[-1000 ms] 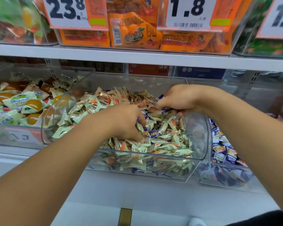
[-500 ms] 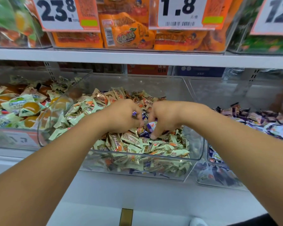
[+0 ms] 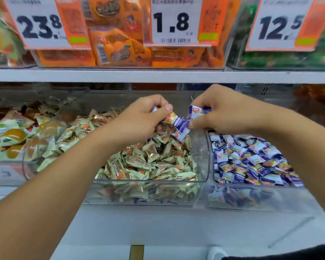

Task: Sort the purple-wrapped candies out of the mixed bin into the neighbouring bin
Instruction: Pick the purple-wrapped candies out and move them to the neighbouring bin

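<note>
The clear mixed bin [image 3: 203,158] in the middle holds a heap of cream-wrapped candies [image 3: 148,162]. Above its right rear part both my hands are raised. My left hand [image 3: 143,119] pinches purple-wrapped candies [image 3: 174,121] between thumb and fingers. My right hand [image 3: 219,111] grips more purple-wrapped candies [image 3: 197,110], and its fingers touch the bunch hanging between the hands. To the right stands the neighbouring clear bin [image 3: 251,196], filled with purple-wrapped candies [image 3: 251,162].
A third clear bin [image 3: 6,173] at the left holds green-and-orange sweets. A white shelf [image 3: 158,75] runs close above the bins, carrying orange packets and price tags reading 23.8, 1.8 and 12.5. A white ledge [image 3: 176,226] lies in front of the bins.
Both hands have risen out of the candy heap with purple-wrapped candies in their fingers. The view has shifted right, showing more of the purple bin.
</note>
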Tool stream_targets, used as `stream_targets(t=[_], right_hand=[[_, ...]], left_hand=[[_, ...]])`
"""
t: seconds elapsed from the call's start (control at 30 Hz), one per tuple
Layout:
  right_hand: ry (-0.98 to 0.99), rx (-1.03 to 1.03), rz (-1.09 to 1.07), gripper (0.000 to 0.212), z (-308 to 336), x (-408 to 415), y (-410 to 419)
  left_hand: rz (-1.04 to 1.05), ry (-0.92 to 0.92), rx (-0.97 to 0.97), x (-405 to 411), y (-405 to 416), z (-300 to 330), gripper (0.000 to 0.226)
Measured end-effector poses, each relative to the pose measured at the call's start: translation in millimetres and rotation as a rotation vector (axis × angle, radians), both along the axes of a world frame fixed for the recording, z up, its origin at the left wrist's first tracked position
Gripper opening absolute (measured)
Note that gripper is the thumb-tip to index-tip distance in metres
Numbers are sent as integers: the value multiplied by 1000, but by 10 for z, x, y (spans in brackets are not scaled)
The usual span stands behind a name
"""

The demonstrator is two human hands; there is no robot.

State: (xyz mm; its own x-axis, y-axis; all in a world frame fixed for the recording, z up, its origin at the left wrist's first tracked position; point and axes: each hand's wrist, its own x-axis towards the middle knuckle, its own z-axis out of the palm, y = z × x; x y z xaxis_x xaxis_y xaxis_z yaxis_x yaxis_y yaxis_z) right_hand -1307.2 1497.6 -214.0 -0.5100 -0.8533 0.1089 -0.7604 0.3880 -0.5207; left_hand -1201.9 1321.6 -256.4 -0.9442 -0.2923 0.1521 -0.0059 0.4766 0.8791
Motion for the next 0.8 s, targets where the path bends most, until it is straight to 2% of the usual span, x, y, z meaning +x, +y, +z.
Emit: stream_targets(t=[0.1, 0.17, 0.23, 0.3, 0.33, 0.37, 0.43, 0.47, 0.53, 0.6, 0.67, 0.73, 0.8], right_hand=[[-225, -76, -156, 26, 56, -173, 490], [-349, -33, -276, 21, -3, -325, 752], [-389, 16, -384, 15, -110, -487, 945], [-379, 36, -480, 22, -218, -635, 1076], [-384, 54, -507, 28, -252, -688, 1107], [-369, 92, -507, 33, -271, -720, 1114], [-193, 239, -447, 48, -255, -738, 1082], [-75, 298, -396, 54, -219, -709, 1046], [47, 371, -234, 57, -171, -562, 928], [53, 501, -17, 54, -272, -392, 771], [81, 780, 146, 53, -488, -280, 619], [122, 998, 169, 52, -673, -292, 508], [148, 1029, 76, 51, -691, -424, 464]], left_hand=[[-93, 37, -131, -235, 402, 49, 22], [-110, 48, -294, -456, 650, 62, 22], [-120, 56, -474, -667, 861, 64, 22], [-175, 39, -586, -843, 1010, 67, 15], [-218, -8, -619, -893, 1066, 80, 20], [-273, -79, -649, -926, 1094, 94, 39], [-345, -178, -711, -905, 1088, 143, 68], [-344, -179, -752, -863, 1043, 162, 68], [-282, -137, -832, -729, 886, 179, 59], [-171, -117, -856, -494, 664, 138, 49], [-72, -98, -803, -232, 418, 18, 43], [-32, -159, -762, 34, 193, -124, 47], [-77, -319, -854, 219, -13, -228, 60]])
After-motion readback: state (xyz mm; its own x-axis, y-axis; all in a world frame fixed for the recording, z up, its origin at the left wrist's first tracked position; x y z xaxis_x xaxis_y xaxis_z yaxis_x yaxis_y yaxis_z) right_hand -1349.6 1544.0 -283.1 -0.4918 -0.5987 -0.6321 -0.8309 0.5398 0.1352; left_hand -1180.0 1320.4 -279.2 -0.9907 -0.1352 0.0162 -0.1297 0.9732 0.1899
